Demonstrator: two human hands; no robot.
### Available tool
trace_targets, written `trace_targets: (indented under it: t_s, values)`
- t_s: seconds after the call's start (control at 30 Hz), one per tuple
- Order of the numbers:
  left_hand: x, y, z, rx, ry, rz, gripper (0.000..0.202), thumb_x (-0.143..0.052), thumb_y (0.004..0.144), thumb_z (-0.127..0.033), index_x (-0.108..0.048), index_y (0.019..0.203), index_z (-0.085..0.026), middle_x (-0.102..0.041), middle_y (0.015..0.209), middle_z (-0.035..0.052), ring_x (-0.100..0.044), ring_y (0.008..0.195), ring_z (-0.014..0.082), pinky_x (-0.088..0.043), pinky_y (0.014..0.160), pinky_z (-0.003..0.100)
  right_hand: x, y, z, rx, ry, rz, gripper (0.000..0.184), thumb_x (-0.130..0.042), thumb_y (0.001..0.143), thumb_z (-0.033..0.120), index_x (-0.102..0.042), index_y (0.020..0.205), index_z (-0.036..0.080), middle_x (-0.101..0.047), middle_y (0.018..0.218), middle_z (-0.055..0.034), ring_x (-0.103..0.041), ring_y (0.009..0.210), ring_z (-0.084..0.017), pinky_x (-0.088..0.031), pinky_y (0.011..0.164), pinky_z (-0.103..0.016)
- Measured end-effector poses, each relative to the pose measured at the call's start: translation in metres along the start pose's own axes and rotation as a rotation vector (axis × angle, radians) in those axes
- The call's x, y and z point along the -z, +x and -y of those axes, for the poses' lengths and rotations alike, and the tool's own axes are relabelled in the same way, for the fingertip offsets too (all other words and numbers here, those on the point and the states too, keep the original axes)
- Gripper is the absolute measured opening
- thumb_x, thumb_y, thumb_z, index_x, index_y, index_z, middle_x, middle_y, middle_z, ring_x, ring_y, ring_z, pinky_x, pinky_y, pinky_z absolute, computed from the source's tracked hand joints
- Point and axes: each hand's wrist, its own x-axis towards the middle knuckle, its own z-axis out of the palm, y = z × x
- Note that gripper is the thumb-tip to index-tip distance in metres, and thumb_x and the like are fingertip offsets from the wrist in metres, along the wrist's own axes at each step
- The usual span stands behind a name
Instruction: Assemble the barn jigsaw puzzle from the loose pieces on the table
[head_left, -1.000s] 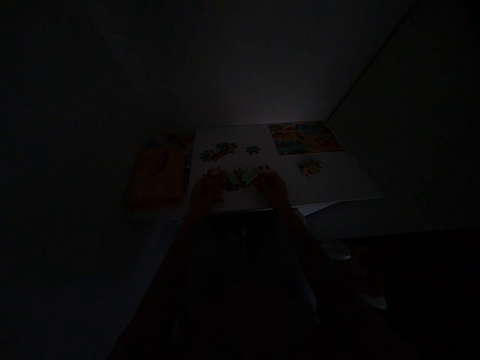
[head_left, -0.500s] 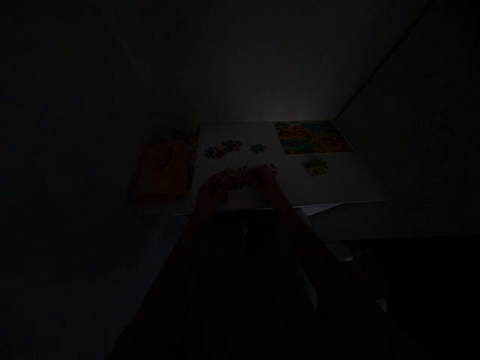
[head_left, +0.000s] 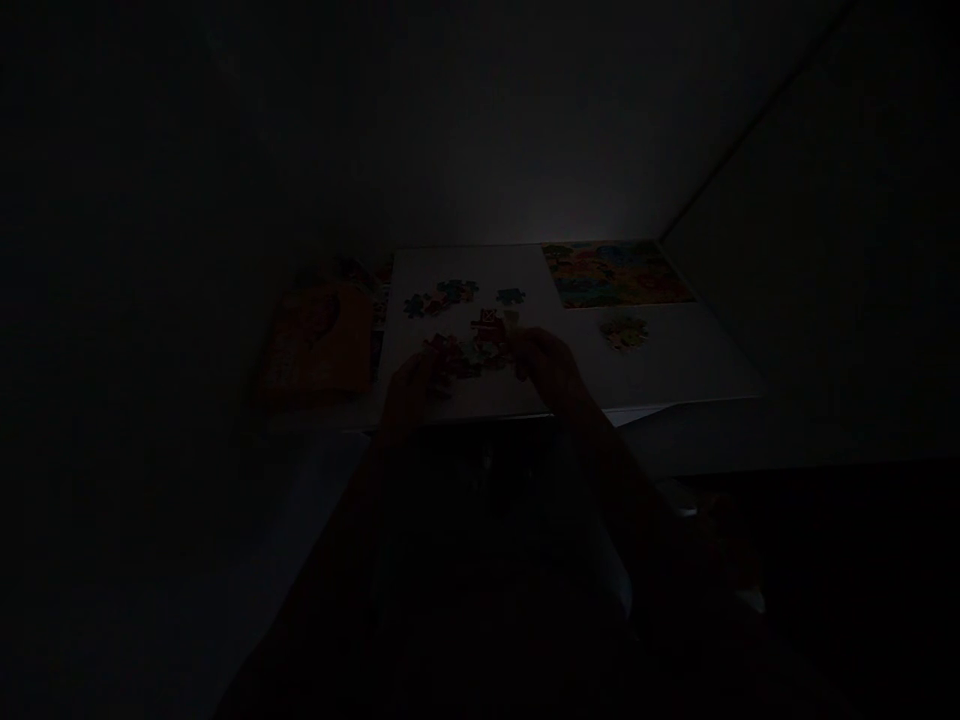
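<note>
Jigsaw pieces [head_left: 439,297], puzzle picture [head_left: 616,274], orange package [head_left: 319,342], white tabletop [head_left: 480,268]

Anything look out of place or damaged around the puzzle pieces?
Nothing clearly stands out: jigsaw pieces lie in loose clusters on the white table, near the left hand and right hand. The view is too dark to judge damage.

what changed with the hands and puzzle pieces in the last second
The right hand has moved right, away from the left hand, and its fingers seem to hold up a pale jigsaw piece. Red jigsaw pieces now show between the hands. The colourful puzzle picture stayed put.
</note>
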Motion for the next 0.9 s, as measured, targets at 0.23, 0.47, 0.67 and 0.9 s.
trace_targets:
  t_s: [0.23,0.47,0.67,0.9]
  values:
    - [0.004,-0.005,-0.008,-0.091,0.204,-0.028,0.072,-0.070,0.088,-0.094,-0.074,0.092,-0.022,-0.071,0.080,0.0029,-0.072,0.070,0.0190,-0.063,0.059,0.029,0.014,-0.006,0.014,-0.002,0.178,-0.084,0.058,-0.096,0.072,0.076,-0.069,0.085,0.027,-0.067,0.073,0.0039,-0.048,0.056,-0.011,-0.042,0.052,-0.028]
    - [0.002,-0.006,-0.010,-0.106,0.223,-0.015,0.068,-0.080,0.084,-0.087,-0.079,0.098,-0.021,-0.079,0.087,0.0055,-0.076,0.077,0.0219,-0.065,0.060,0.030,0.089,0.001,0.022,0.095,-0.194,-0.232,0.042,-0.086,0.086,0.066,-0.076,0.084,0.026,-0.072,0.083,-0.0010,-0.061,0.076,-0.017,-0.051,0.072,-0.032]
    - [0.001,-0.003,-0.005,-0.088,0.115,-0.036,0.074,-0.091,0.076,-0.083,-0.080,0.111,-0.019,-0.085,0.109,0.0110,-0.082,0.088,0.0247,-0.071,0.067,0.033,0.180,0.013,0.017,0.035,-0.452,-0.428,0.046,-0.081,0.087,0.068,-0.081,0.090,0.022,-0.081,0.092,-0.0078,-0.072,0.089,-0.024,-0.055,0.079,-0.038]
    - [0.002,-0.001,0.004,-0.077,-0.001,-0.033,0.076,-0.100,0.069,-0.074,-0.078,0.117,-0.020,-0.085,0.124,0.0130,-0.085,0.107,0.0305,-0.076,0.078,0.039,0.231,0.028,-0.009,-0.092,-0.887,-0.518,0.025,-0.082,0.090,0.046,-0.074,0.086,0.023,-0.082,0.105,-0.0185,-0.075,0.108,-0.037,-0.056,0.099,-0.055]
